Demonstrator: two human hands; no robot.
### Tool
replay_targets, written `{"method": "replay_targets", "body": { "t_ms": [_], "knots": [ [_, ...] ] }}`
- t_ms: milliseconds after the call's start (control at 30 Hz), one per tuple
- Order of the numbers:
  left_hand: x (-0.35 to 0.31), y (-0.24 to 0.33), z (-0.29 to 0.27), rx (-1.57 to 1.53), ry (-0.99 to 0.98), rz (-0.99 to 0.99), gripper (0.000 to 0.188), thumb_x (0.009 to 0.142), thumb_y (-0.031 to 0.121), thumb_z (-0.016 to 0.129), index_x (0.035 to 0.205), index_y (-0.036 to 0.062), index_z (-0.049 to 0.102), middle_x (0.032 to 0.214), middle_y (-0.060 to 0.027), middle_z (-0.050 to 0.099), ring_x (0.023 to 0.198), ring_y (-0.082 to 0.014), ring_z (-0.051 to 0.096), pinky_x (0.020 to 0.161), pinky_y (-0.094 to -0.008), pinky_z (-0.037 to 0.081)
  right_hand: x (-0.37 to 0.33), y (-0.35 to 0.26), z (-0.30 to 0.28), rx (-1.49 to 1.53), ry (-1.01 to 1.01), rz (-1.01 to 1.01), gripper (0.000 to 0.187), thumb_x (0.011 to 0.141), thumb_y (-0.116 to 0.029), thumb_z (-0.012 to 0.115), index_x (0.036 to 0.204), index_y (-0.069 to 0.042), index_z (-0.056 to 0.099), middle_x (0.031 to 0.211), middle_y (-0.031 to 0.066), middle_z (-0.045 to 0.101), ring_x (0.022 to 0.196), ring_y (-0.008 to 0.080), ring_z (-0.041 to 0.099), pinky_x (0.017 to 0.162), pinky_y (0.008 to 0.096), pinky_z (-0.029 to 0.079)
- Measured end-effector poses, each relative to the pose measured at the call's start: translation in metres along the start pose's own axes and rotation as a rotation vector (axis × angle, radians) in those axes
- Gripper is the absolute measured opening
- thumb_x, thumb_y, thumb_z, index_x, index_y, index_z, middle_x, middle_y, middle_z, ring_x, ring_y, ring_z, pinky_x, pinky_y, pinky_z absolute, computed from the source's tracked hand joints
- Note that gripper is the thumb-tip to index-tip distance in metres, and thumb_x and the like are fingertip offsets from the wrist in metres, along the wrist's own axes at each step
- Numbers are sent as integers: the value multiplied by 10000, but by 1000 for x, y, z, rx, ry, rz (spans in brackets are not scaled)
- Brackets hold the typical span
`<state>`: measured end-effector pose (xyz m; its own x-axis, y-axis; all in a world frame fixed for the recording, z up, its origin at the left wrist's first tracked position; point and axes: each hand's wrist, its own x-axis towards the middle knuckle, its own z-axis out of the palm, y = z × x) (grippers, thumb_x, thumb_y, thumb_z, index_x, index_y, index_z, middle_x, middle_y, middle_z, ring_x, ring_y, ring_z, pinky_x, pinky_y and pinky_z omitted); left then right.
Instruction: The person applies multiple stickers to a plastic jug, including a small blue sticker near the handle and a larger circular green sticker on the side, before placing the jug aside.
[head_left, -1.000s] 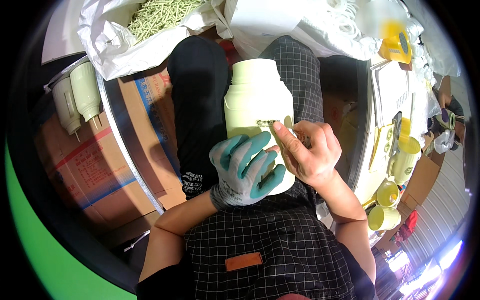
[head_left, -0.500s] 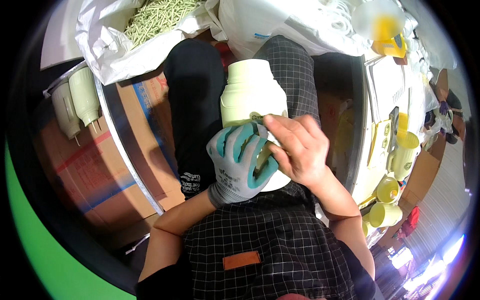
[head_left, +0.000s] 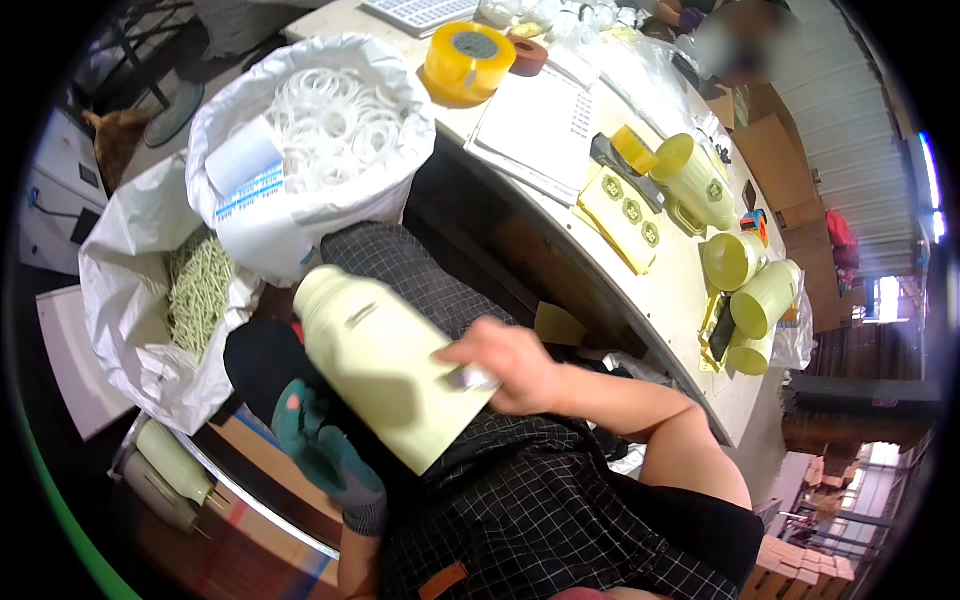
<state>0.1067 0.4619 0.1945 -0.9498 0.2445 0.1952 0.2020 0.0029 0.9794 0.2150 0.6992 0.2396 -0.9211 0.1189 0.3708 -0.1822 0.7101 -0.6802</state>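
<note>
A pale yellow-green plastic bottle-shaped shell point(head_left: 375, 365) lies tilted across my lap, its narrower neck toward the far left and a small slot near the shoulder. My left hand point(head_left: 325, 445), in a grey glove with a teal coated palm, is beside the shell's left side, apart from it. The glove's fingers are partly spread, and one fingertip is bare. My bare right hand point(head_left: 505, 368) is against the shell's right side near its base, fingers bent together and blurred. A small shiny piece point(head_left: 472, 378) shows under those fingers; its kind is unclear.
A white sack of clear rings point(head_left: 335, 125) and another of pale green sticks point(head_left: 200, 295) stand ahead. The table point(head_left: 640, 310) at right carries a yellow tape roll point(head_left: 468, 62), label sheets point(head_left: 620, 215) and several pale green jugs point(head_left: 692, 180). Similar shells point(head_left: 170, 465) lie lower left.
The view has swung right, bringing in more of the table. My gloved left hand has come off the shell, which now shows a different side. My right hand has moved to the shell's side.
</note>
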Motion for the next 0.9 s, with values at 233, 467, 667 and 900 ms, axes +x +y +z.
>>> {"method": "replay_targets", "body": {
  "t_ms": [233, 467, 667, 900],
  "knots": [
    [-9, -16, -7, 204, -36, -58, 413, 1074, 90, 510, 1475, -8, 517, 1472, -165, 563, 1295, -268, 589, 1117, -391, 462, -12, 118, -162, -513, 850, 293, 344, 896, 82, 651, 1227, -1, 611, 1106, 174, 641, 1039, 306, 631, 910, 395, 498],
    [-3, -18, -3, 304, -84, 84, 407, 1023, 11, 543, 1429, -7, 560, 1408, -149, 602, 1251, -247, 604, 1078, -366, 487, 25, 239, -314, -861, 1106, 568, 433, 971, -198, 698, 1353, -18, 601, 1367, 244, 583, 1281, 413, 549, 1102, 469, 422],
    [9, -37, -77, 486, 186, -23, 419, 1008, 38, 614, 1423, 15, 553, 1387, -123, 584, 1267, -252, 582, 1072, -382, 468, -55, 268, -197, -1033, 257, 669, 545, 1024, -364, 613, 1472, -55, 589, 1481, 227, 566, 1328, 419, 550, 1129, 507, 434],
    [22, -166, -226, 602, 756, -335, 507, 975, 183, 748, 1384, -28, 535, 1230, -115, 601, 1059, -178, 595, 913, -340, 516, -47, 215, -158, -1477, 341, 370, 666, 1003, -596, 642, 1409, -69, 610, 1277, 179, 650, 1196, 378, 592, 999, 543, 458]
  ]
}}
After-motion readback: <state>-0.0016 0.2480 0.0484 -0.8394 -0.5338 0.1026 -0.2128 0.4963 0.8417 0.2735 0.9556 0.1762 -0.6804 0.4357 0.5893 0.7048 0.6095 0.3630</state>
